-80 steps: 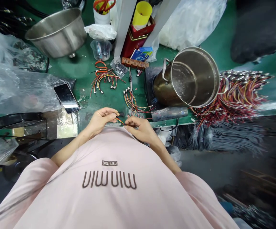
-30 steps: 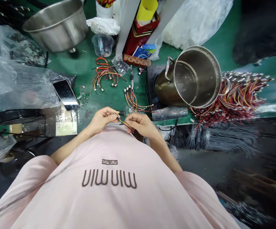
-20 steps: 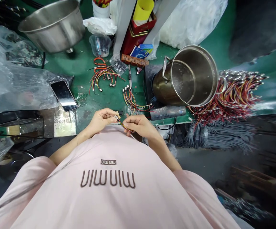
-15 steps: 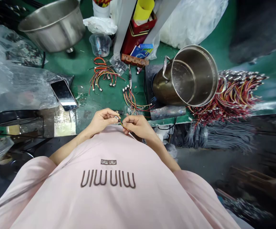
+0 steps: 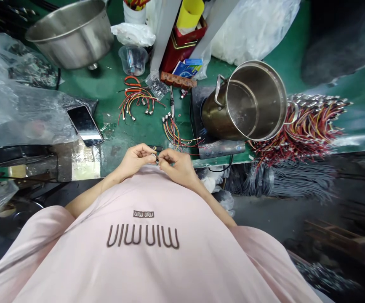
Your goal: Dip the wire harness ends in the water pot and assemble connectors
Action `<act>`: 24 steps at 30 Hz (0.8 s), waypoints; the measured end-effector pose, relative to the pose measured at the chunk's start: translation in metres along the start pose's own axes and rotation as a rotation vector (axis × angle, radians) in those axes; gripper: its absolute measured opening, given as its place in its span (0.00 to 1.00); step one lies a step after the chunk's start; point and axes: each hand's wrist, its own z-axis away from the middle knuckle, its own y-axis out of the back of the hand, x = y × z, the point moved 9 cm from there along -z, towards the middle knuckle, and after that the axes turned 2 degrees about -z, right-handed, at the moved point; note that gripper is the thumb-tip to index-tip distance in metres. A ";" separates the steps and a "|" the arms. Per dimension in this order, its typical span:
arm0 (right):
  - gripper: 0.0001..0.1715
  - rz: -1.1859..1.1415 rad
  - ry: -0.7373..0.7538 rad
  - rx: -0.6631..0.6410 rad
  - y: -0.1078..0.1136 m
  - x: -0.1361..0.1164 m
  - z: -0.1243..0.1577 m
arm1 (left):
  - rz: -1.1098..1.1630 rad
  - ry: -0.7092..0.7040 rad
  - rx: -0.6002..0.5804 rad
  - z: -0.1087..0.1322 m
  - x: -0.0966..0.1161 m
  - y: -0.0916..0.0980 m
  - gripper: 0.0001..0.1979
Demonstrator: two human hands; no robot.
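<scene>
My left hand [image 5: 136, 160] pinches a small metal connector [image 5: 154, 156] between thumb and fingertips, just above the front of the pink shirt. My right hand [image 5: 178, 167] is closed right beside it, fingertips meeting at the connector's wire end. The thin wires are mostly hidden behind the right fingers. Just beyond my hands, a bundle of wired connectors [image 5: 175, 134] lies on the green table [image 5: 138, 134]. Another loose group of wired connectors [image 5: 139, 99] is farther back, next to orange-handled scissors [image 5: 132, 82].
A tall steel pot [image 5: 215, 113] leans at the right, beside a large heap of red and yellow wires [image 5: 308, 130]. To the left lie a phone [image 5: 85, 125] and plastic bags [image 5: 27, 113]. A steel basin [image 5: 75, 42] and a clear plastic cup [image 5: 133, 59] stand farther back.
My right hand has moved left and slightly up, closing in on the connector. The stretch of wire that showed between the hands is now covered. My left hand stays in place.
</scene>
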 end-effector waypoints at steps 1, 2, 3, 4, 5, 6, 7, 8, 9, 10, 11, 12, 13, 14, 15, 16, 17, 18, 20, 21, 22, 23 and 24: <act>0.07 -0.041 -0.018 -0.020 0.000 0.002 0.000 | 0.006 -0.002 0.003 0.000 0.000 0.001 0.18; 0.06 -0.089 -0.045 -0.050 -0.001 0.005 0.000 | 0.012 -0.005 0.011 0.000 0.001 0.002 0.17; 0.06 -0.136 -0.074 -0.085 -0.002 0.008 0.000 | 0.017 -0.010 0.020 0.000 0.001 0.004 0.17; 0.06 -0.174 -0.101 -0.118 -0.004 0.011 0.001 | 0.017 -0.015 0.026 0.000 0.001 0.005 0.17; 0.06 -0.196 -0.119 -0.145 -0.005 0.013 0.002 | 0.013 -0.018 0.027 0.000 0.001 0.005 0.17; 0.05 -0.198 -0.126 -0.162 -0.005 0.015 0.002 | 0.007 -0.021 0.024 0.000 0.001 0.006 0.17; 0.05 -0.183 -0.122 -0.160 -0.004 0.015 0.003 | 0.000 -0.025 0.018 0.000 0.000 0.005 0.17; 0.05 -0.155 -0.107 -0.140 -0.002 0.014 0.003 | -0.005 -0.027 0.012 0.000 0.000 0.005 0.17; 0.05 -0.121 -0.086 -0.111 0.000 0.012 0.003 | -0.006 -0.028 0.009 0.000 -0.001 0.005 0.17; 0.05 -0.082 -0.062 -0.079 0.003 0.010 0.003 | -0.005 -0.027 0.009 -0.001 -0.001 0.005 0.17; 0.06 -0.042 -0.036 -0.048 0.005 0.007 0.003 | -0.002 -0.024 0.011 -0.001 -0.002 0.005 0.17; 0.06 -0.003 -0.009 -0.024 0.007 0.003 0.003 | 0.001 -0.020 0.014 -0.001 -0.002 0.005 0.16; 0.07 0.031 0.016 -0.007 0.008 0.000 0.004 | 0.004 -0.015 0.016 0.000 -0.003 0.005 0.16; 0.07 0.060 0.039 0.003 0.008 -0.003 0.004 | 0.006 -0.011 0.018 0.000 -0.003 0.005 0.16; 0.07 0.082 0.059 0.010 0.009 -0.005 0.004 | 0.008 -0.010 0.020 0.000 -0.004 0.005 0.17; 0.07 0.098 0.074 0.015 0.009 -0.006 0.004 | 0.009 -0.008 0.021 0.000 -0.004 0.005 0.17; 0.07 0.113 0.083 0.020 0.009 -0.007 0.004 | 0.009 -0.007 0.021 0.000 -0.004 0.004 0.17; 0.07 0.128 0.088 0.022 0.009 -0.006 0.004 | 0.008 -0.005 0.019 0.000 -0.004 0.003 0.17; 0.07 0.157 0.092 0.016 0.008 -0.006 0.003 | 0.011 0.002 0.012 0.000 -0.004 0.001 0.17; 0.07 0.170 0.097 0.010 0.006 -0.006 0.003 | 0.019 0.006 0.010 0.000 -0.004 0.000 0.17; 0.07 0.179 0.104 0.006 0.005 -0.006 0.003 | 0.031 0.009 0.011 0.000 -0.004 0.000 0.17; 0.07 0.186 0.115 0.009 0.004 -0.007 0.003 | 0.048 0.011 0.018 0.000 -0.004 0.000 0.17; 0.07 0.191 0.129 0.021 0.003 -0.008 0.004 | 0.065 0.012 0.028 0.000 -0.004 0.000 0.18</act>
